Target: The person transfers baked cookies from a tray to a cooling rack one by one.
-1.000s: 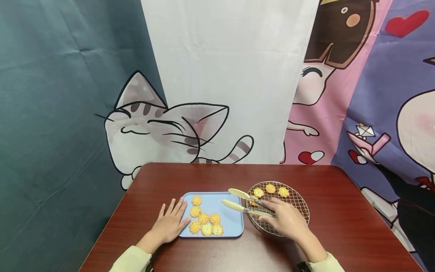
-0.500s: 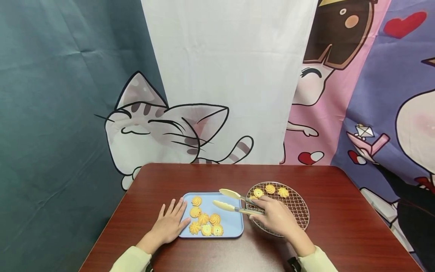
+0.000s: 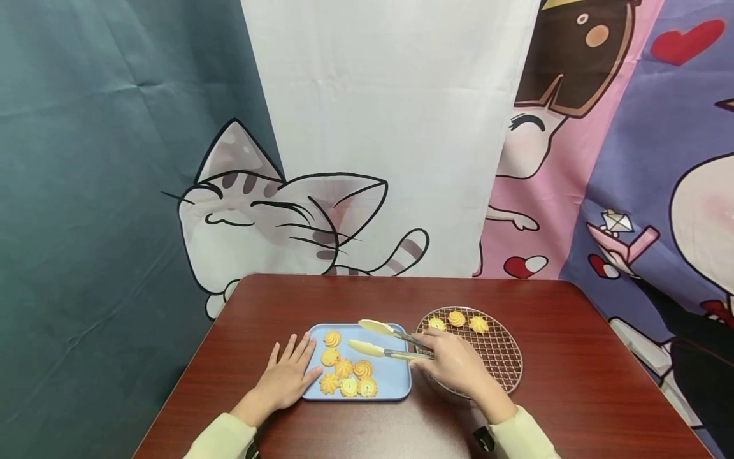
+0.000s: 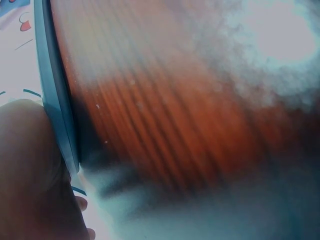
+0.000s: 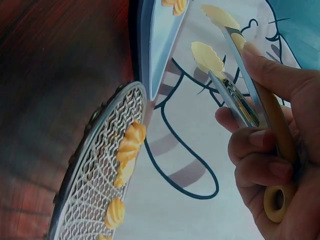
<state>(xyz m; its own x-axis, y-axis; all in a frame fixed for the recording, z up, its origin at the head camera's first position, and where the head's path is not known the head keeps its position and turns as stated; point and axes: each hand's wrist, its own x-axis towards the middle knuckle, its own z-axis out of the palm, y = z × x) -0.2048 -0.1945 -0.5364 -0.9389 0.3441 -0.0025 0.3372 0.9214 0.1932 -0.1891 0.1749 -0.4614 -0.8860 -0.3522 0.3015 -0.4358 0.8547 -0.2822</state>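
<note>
Fingers spread and straight, my left hand rests at the left edge of a light-blue tray, its thumb over the rim. Several piped butter cookies lie on the tray, mostly in its left and lower part. My right hand grips metal tongs with pale yellow tips. The tips are spread apart over the upper right of the tray. In the right wrist view, nothing shows between the tongs' tips, and fingers curl round the handle. The left wrist view shows mainly blurred tabletop and part of the hand.
A round wire cooling rack stands right of the tray, partly under my right hand. Several cookies sit along its far side. Both stand on a reddish-brown wooden table. A printed cartoon curtain hangs behind the table.
My right hand has moved left with the tongs, from over the rack towards the tray, bringing the tips further over it. My left hand and the cookies have stayed in place.
</note>
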